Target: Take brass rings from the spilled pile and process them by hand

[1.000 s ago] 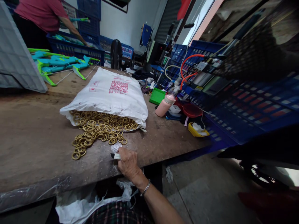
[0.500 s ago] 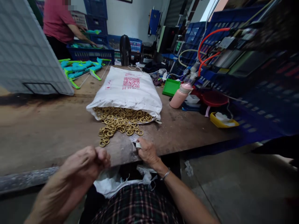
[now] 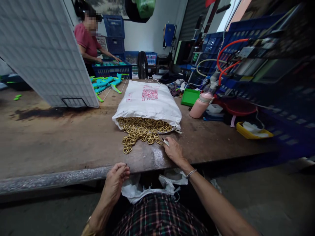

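Note:
A white woven sack with a red printed code lies on its side on the table, its mouth towards me. Brass-coloured rings spill from it onto the wood. My right hand grips a small pale-handled tool with a dark tip, which is at the right end of the spilled rings, close to the outermost one. At the table's front edge, my left hand is closed, thumb and fingers pressed together. Whatever it may hold is too small to make out. White sacking is below, by my lap.
A white ribbed panel stands at left, with turquoise-and-green toy bows behind it. A co-worker reaches into a blue crate. A pink bottle, green tray and yellow dish are at right.
My view has swung left and lifted a little. My right hand has brought the pale-handled tool up to the ring pile's edge. My left hand has drawn lower, staying closed.

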The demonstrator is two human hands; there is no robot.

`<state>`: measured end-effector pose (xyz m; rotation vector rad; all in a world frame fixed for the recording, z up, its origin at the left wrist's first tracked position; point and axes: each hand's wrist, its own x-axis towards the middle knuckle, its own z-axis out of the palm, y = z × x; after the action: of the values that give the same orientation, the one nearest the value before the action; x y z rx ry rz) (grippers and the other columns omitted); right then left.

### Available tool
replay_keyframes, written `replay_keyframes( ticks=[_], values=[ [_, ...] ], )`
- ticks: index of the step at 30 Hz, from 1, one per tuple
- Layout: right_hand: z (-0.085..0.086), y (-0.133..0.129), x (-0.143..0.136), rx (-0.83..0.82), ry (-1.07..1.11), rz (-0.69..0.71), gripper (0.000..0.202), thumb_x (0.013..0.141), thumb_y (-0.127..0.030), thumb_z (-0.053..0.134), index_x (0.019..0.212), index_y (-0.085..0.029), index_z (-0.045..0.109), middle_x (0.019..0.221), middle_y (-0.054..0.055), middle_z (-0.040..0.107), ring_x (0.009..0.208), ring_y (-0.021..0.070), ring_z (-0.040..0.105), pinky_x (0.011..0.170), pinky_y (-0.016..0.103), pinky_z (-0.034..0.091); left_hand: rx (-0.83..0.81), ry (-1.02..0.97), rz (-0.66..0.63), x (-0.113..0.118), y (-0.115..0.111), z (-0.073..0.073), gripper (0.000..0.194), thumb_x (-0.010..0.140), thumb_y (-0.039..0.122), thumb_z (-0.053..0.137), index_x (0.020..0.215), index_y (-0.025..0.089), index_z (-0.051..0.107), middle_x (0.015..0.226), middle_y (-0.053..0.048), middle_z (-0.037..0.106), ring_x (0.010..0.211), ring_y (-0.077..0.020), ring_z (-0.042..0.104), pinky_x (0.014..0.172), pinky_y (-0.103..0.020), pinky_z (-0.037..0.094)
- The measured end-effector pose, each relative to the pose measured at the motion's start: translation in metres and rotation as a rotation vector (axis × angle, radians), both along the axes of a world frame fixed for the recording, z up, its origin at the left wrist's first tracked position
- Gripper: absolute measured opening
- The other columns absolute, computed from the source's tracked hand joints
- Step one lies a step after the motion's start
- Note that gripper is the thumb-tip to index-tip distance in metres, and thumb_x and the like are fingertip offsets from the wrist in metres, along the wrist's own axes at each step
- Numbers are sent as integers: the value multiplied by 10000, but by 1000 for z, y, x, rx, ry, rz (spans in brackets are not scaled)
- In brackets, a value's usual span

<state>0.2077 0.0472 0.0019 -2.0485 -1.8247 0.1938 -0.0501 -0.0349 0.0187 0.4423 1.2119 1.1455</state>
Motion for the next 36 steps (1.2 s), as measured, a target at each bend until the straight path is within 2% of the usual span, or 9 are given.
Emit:
replay_keyframes(
  ticks=[5,12,16,19,24,27,29,32,36],
  values=[
    [5,13,-8,-84,-104,0,213,836,-304,466,1008,-225,564,978,60,622,821,185,583,625,264,345,75,138,-193,24,-2,-2,296,626,395,686,718,141,566,663,-12,617,556,-94,536,522,-194,376],
    [-5,8,-1,-63,-108,57,176,813,-219,426,920,-185,562,880,67,619,701,170,563,567,257,311,195,317,-425,59,8,2,196,715,342,563,682,154,521,604,11,534,562,-108,498,541,-213,368],
    [-4,2,-3,-10,307,113,158,792,-292,431,788,-179,542,671,15,575,617,143,514,566,238,337,456,513,-435,75,16,3,130,788,245,483,858,156,545,660,10,531,582,-108,476,564,-220,374],
    [2,-5,-13,-2,624,131,159,737,-326,470,699,-181,523,629,-17,528,591,118,470,559,225,348,668,677,-404,78,23,1,278,807,177,459,1075,156,531,818,-39,590,678,-129,524,665,-252,420],
    [13,-21,-32,-344,1097,103,175,676,-345,535,765,-195,516,497,-93,409,406,58,306,407,189,238,910,774,-442,72,35,-5,345,809,127,460,1136,185,552,1018,-86,626,912,-179,568,845,-311,421],
    [17,-27,-40,-496,1293,71,189,650,-334,557,768,-201,494,459,-112,372,355,39,223,364,184,150,883,744,-499,70,37,-4,263,824,149,456,1032,191,612,976,-73,655,900,-178,591,837,-302,431],
    [17,-29,-43,-512,1329,73,173,654,-328,555,750,-198,494,451,-112,367,350,36,216,361,184,148,789,713,-499,70,35,-1,201,827,181,461,931,181,634,881,-58,664,802,-162,600,773,-284,448],
    [13,-30,-46,-418,1242,104,167,689,-349,536,695,-185,505,470,-94,382,385,45,269,387,186,216,563,560,-472,74,32,4,152,809,258,491,806,161,607,709,-23,618,624,-127,558,620,-248,453],
    [14,-31,-49,-284,1049,182,230,703,-398,536,650,-175,515,553,-60,439,508,72,370,466,192,305,273,300,-415,76,28,7,227,753,375,562,783,151,553,627,15,561,509,-86,513,510,-206,415]
  ],
)
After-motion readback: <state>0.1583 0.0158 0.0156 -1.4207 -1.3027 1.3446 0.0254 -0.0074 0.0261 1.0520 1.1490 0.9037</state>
